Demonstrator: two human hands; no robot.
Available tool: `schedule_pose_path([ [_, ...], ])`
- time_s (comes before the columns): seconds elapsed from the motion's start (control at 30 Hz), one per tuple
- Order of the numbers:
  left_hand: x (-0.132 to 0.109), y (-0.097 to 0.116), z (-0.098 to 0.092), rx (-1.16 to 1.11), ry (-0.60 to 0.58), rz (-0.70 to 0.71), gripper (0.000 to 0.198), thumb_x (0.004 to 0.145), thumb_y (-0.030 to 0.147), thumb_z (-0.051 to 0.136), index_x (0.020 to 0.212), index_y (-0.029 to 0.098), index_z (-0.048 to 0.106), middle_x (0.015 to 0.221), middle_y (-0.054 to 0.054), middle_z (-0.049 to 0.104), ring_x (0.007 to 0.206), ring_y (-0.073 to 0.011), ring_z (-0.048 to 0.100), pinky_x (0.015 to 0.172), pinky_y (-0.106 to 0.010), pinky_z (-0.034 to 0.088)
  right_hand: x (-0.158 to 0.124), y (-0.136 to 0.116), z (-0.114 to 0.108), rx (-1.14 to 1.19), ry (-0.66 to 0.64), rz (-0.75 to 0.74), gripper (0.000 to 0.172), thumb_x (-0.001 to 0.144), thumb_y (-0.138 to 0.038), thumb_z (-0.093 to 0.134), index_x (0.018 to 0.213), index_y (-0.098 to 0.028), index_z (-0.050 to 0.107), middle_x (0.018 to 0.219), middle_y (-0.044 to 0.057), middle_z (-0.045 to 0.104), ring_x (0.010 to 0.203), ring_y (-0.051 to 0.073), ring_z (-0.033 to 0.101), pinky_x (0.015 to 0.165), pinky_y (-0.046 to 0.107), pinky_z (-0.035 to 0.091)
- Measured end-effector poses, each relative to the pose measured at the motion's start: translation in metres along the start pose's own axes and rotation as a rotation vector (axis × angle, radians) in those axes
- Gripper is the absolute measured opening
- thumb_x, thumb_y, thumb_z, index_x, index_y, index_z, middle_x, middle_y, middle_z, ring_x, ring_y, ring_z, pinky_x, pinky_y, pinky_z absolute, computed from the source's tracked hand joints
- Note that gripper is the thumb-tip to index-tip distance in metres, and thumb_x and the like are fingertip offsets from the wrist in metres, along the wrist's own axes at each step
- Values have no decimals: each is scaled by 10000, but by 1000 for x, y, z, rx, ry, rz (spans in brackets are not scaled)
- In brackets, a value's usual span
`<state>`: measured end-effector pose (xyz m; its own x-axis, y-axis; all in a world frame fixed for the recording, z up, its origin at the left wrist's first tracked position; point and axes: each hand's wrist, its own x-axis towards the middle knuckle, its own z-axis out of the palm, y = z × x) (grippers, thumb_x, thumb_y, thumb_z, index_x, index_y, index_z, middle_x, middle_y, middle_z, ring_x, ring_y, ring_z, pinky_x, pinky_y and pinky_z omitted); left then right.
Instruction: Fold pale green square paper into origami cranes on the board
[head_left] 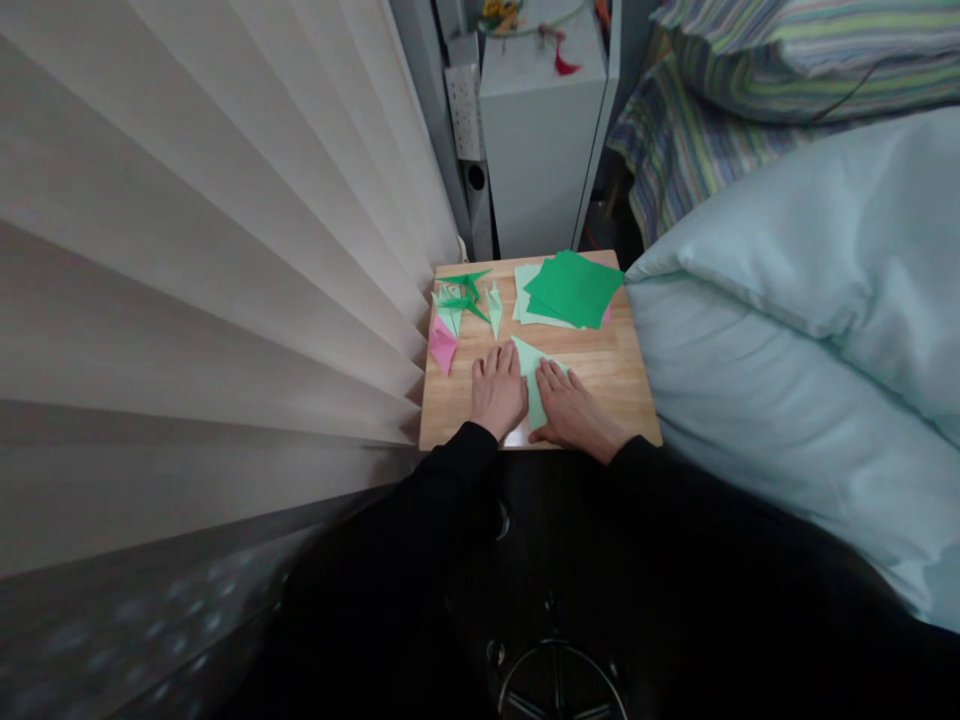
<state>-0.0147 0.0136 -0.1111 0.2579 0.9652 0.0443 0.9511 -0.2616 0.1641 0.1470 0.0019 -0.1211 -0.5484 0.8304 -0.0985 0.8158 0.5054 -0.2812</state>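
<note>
Pale-green paper (pixel 529 362) lies on the wooden board (pixel 624 390), near dark green sheets (pixel 574 290), partly hidden under the right hand (pixel 570 408), fingers flat; the left hand (pixel 499 392), fingers extended, adjoins it, contact unclear. Beneath those sheets only a pink sliver (pixel 607 314) shows.

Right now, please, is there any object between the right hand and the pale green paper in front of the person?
No, nothing visible: the right hand rests directly on the pale green paper. The dark green sheets lie farther back on the wooden board.

There are two hands (pixel 499 390) (pixel 566 408), one handled paper (pixel 531 362), one board (pixel 626 370).
</note>
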Motion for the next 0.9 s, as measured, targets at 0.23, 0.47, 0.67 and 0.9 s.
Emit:
schedule_pose_path([
  [0.23,17,-3,3,18,62,-83,561,1011,271,418,1549,108,420,1607,-200,464,1428,-362,416,1106,-570,364,-17,-12,0,-8,-29,58,1210,670,-467,923,1600,20,319,1670,352,222,1573,444,264,1243,647,236],
  [0.47,4,7,-11,-179,31,-202,484,1053,319,410,1509,166,463,1586,-174,485,1459,-307,406,1177,-501,326,-47,-31,-10,21,32,95,1376,587,-456,975,1662,-84,202,1721,301,76,1604,475,92,1213,739,170],
  [0.67,-28,24,-19,-316,-61,-410,373,833,314,779,1149,149,669,1296,-219,656,1291,-378,561,1061,-513,433,-49,-1,-50,498,429,411,711,852,-340,742,1462,-38,536,1619,285,415,1524,380,390,1240,541,321],
  [0.9,-39,25,-21,-676,-108,-512,262,630,126,871,725,187,635,954,-131,753,1088,-341,683,979,-449,493,-65,1,-25,807,510,724,421,813,-311,722,1160,-74,692,1222,272,726,1178,377,697,1058,571,516],
])
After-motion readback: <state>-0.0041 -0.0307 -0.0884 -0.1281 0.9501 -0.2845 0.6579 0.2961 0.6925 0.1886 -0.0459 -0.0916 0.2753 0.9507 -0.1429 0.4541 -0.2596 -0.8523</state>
